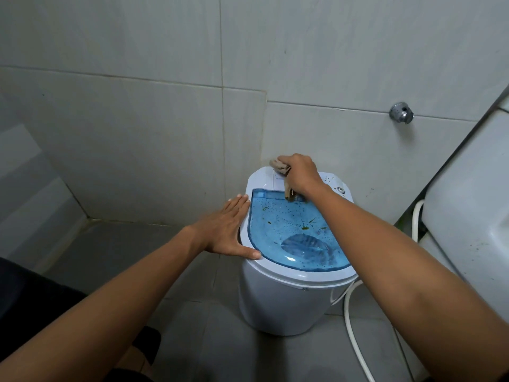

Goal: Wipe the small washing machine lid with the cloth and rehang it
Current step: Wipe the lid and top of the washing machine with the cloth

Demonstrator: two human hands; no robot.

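Note:
A small white washing machine [278, 301] stands on the floor against the tiled wall. Its clear blue lid [289, 224] is speckled with droplets and a few green smears. My right hand [301, 173] is closed on a crumpled beige cloth [281, 167] at the lid's far edge, over the white control panel. Part of the cloth hangs below my palm onto the blue plastic. My left hand [228, 230] lies flat with fingers together on the machine's left rim, holding nothing.
A chrome wall fitting [401, 112] sticks out of the tiles at upper right. A large white appliance [468, 194] stands close on the right. A white hose [351, 323] runs down beside the machine. The grey tiled floor [115, 249] extends to the left.

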